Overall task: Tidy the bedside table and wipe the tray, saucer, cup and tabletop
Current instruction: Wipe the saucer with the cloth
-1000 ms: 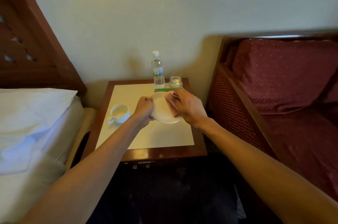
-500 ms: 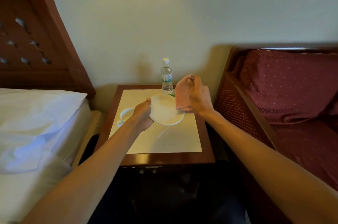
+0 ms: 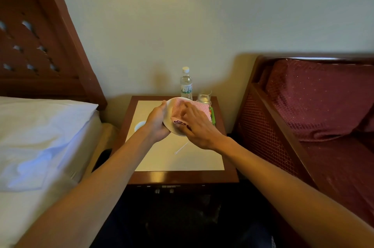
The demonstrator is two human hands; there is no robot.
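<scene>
My left hand holds a white saucer by its left rim, tilted, above the bedside table. My right hand presses a pink cloth flat against the saucer's face. The white cup stands on the table's pale top behind my left wrist, mostly hidden. A thin white stick lies on the tabletop below my hands. A green tray edge shows at the back right, partly covered by the cloth.
A water bottle and a small glass jar stand at the table's back edge by the wall. A bed with white sheets lies left, a dark red cushioned sofa right.
My right hand brought the pink cloth from beside the saucer down onto its face. The saucer stays in my left hand. The camera has tilted up slightly.
</scene>
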